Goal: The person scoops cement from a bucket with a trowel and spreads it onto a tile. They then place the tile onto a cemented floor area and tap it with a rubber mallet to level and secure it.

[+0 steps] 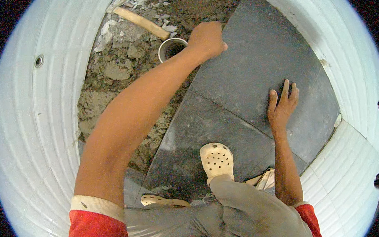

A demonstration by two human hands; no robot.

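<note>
My left hand (206,40) is curled closed at the left edge of a large dark grey floor tile (259,49), next to the rough mortar bed. What it grips, if anything, is hidden under the fingers. On the right, my right hand (283,106) lies on the same tile with its fingers spread, holding nothing. Just left of my left wrist, a round white pipe (160,51) opens upward out of the mortar. A tool with a wooden handle (141,23) lies beyond the pipe, its far end among whitish rubble.
Lumpy grey-brown mortar (119,64) fills the left strip of floor. Ribbed white walls (55,110) rise on both sides. Nearer me are more dark tiles (215,120), where my cream clog (217,159) stands. A pale object (266,179) lies beside my right forearm, partly hidden.
</note>
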